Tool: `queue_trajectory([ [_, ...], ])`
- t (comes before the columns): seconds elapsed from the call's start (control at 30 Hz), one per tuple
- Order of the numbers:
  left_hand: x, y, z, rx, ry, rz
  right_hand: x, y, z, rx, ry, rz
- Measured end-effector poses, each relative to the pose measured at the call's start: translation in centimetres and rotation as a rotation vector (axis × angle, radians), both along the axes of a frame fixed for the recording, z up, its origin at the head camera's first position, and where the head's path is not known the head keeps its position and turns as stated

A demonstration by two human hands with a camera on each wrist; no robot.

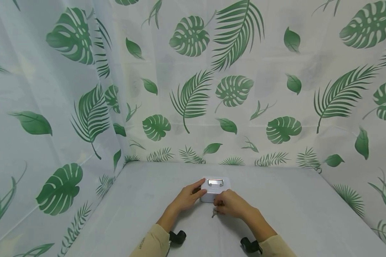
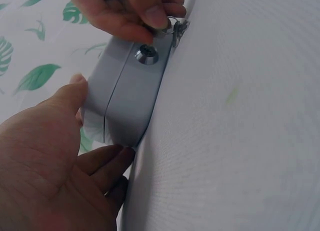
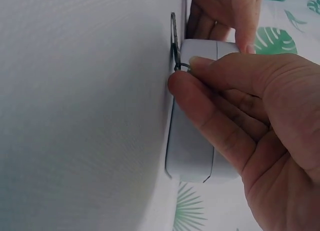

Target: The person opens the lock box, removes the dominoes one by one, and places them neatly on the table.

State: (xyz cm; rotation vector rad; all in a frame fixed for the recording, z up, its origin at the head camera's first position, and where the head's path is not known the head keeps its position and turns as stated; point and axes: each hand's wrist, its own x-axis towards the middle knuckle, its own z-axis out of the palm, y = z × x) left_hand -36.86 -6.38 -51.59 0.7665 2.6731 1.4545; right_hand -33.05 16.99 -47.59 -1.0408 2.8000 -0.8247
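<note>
A small light-grey metal cash box [image 1: 207, 197] sits on the table, its silver carry handle [image 1: 215, 182] folded on the lid. My left hand [image 1: 186, 198] steadies the box at its left end, with the thumb on the lid and fingers against the side. At the front, my right hand [image 1: 229, 204] pinches a ring of small keys [image 1: 214, 212] between thumb and index finger. Those keys [image 2: 177, 33] dangle beside the round lock [image 2: 147, 54] in the left wrist view, fingertips close to it. The right wrist view shows the key [image 3: 175, 38] on its ring; fingers hide the lock there.
A pale cloth covers the table [image 1: 148, 185]. Behind and to the left hang white curtains [image 1: 199, 142] printed with green leaves. Both wrists carry black cameras [image 1: 178, 237] near beige sleeves.
</note>
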Motion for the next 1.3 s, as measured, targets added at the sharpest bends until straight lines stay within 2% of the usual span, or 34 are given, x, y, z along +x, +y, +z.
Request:
queue_trajectory([
  [0.17, 0.03, 0.03, -0.02, -0.002, -0.006, 0.003, 0.06, -0.17, -0.1, 0.028, 0.015, -0.015],
  [0.73, -0.04, 0.09, -0.03, -0.008, -0.008, 0.005, -0.11, -0.16, -0.49, 0.017, 0.049, -0.031],
  [1.0, -0.11, -0.06, -0.09, -0.006, 0.008, -0.004, -0.28, 0.15, -0.61, -0.035, 0.095, -0.033],
  [1.3, -0.03, -0.14, -0.15, 0.004, 0.001, -0.009, -0.43, 0.27, -0.87, -0.036, 0.117, -0.024],
])
